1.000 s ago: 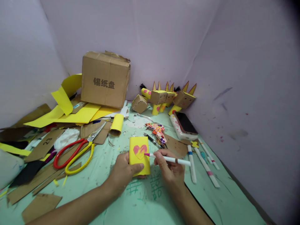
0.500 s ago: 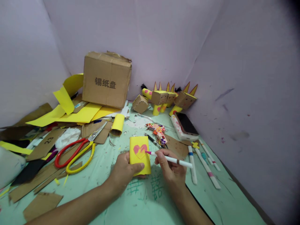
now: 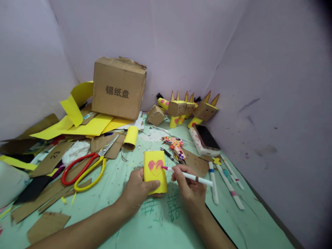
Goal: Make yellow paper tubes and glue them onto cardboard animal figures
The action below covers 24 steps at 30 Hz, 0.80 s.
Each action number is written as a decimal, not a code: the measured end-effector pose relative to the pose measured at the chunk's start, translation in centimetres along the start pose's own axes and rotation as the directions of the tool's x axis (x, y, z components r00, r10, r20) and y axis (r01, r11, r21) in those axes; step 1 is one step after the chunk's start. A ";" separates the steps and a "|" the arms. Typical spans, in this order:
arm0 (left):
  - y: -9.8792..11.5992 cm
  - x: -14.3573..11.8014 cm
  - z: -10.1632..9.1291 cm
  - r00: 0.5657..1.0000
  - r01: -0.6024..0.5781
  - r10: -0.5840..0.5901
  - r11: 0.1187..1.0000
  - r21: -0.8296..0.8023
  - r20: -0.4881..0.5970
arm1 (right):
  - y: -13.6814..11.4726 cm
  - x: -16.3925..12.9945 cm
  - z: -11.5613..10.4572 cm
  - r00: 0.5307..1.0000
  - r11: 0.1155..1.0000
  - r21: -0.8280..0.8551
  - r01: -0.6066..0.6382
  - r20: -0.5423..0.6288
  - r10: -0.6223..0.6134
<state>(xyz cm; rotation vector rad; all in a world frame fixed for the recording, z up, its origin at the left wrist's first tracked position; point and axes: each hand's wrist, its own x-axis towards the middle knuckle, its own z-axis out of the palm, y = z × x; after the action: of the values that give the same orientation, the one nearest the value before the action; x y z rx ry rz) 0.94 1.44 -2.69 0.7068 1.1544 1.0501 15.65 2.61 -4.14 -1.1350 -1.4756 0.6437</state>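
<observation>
My left hand point(image 3: 140, 186) is closed around a yellow paper-covered cardboard tube point(image 3: 162, 181), its thumb lying across the lower front. A heart is drawn on that face, its upper part coloured pink and its lower point mostly yellow inside an outline. In my right hand point(image 3: 190, 188) is a white felt-tip marker point(image 3: 190, 176) with a pink tip and a brown band, pinched by the fingers. The tip meets the heart's right edge; whether it presses on the paper I cannot tell.
Red-and-yellow-handled scissors point(image 3: 90, 169) lie left among cardboard scraps. Beyond stand a yellow tube point(image 3: 130, 137), a cardboard box point(image 3: 119, 90) and several cardboard-headed figures point(image 3: 204, 111). Several markers point(image 3: 230, 186) lie right, near a phone point(image 3: 206, 136) and a patterned glue gun point(image 3: 176, 145).
The view has shifted very slightly, moving the surroundings a little to the right. Both hands, the tube and the marker keep nearly the same positions.
</observation>
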 end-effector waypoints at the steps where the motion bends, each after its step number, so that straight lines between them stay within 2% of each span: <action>1: 0.0 0.0 0.0 1.000 -0.003 0.003 1.000 0.002 0.001 | 0.0 0.0 0.0 1.000 1.000 -0.007 0.006 0.011 -0.006; 8: 0.0 0.2 0.0 1.000 -0.019 0.019 1.000 -0.005 0.018 | 0.0 -0.2 0.0 0.994 0.998 -0.010 0.054 0.095 -0.053; 13: 0.0 0.0 0.0 1.000 -0.009 0.008 1.000 0.015 0.023 | 0.0 0.1 0.0 0.994 0.996 0.008 0.090 0.056 -0.090; 19: 0.1 0.0 0.0 1.000 -0.005 0.005 1.000 0.022 0.017 | -0.1 0.1 0.2 0.999 0.999 0.016 0.042 0.000 -0.042; 24: 0.2 0.1 0.1 1.000 -0.015 0.015 1.000 0.003 0.018 | -0.4 0.0 0.1 0.994 0.997 -0.033 0.067 0.084 -0.064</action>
<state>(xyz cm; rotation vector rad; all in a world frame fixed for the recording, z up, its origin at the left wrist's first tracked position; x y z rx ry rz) 0.97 1.60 -2.58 0.7268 1.1372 1.0527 15.49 2.47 -3.84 -1.0935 -1.5942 0.6280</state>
